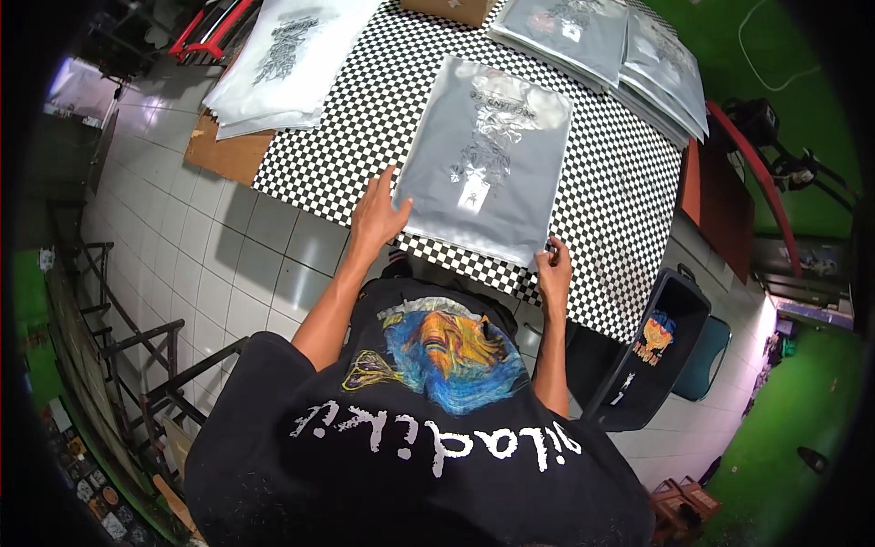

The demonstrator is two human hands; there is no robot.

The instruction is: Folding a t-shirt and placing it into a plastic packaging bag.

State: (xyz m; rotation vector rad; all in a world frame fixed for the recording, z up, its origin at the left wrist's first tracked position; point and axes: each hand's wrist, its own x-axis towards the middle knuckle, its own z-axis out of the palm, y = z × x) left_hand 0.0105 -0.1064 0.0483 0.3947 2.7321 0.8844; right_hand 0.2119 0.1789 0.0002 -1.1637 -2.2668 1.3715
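Note:
In front of me a clear plastic bag point(482, 164) lies flat on a table with a black-and-white checkered cover point(615, 205). A folded dark grey garment point(437, 181) shows through its shiny film, with printing and a small white tag point(473, 195). My left hand point(378, 213) is beside the bag's left edge, fingers apart, the thumb close to the film. At the near right corner of the bag is my right hand point(555, 268), its fingers curled and its thumb by the corner. Whether the film is pinched there is not clear.
Printed plastic bags point(287, 61) are stacked at the far left. Bagged grey garments point(560, 34) form stacks at the far right, with a cardboard box point(448, 10) between. A black bin point(649, 355) with dark printed fabric stands right of the table. Metal racks point(150, 355) stand to the left.

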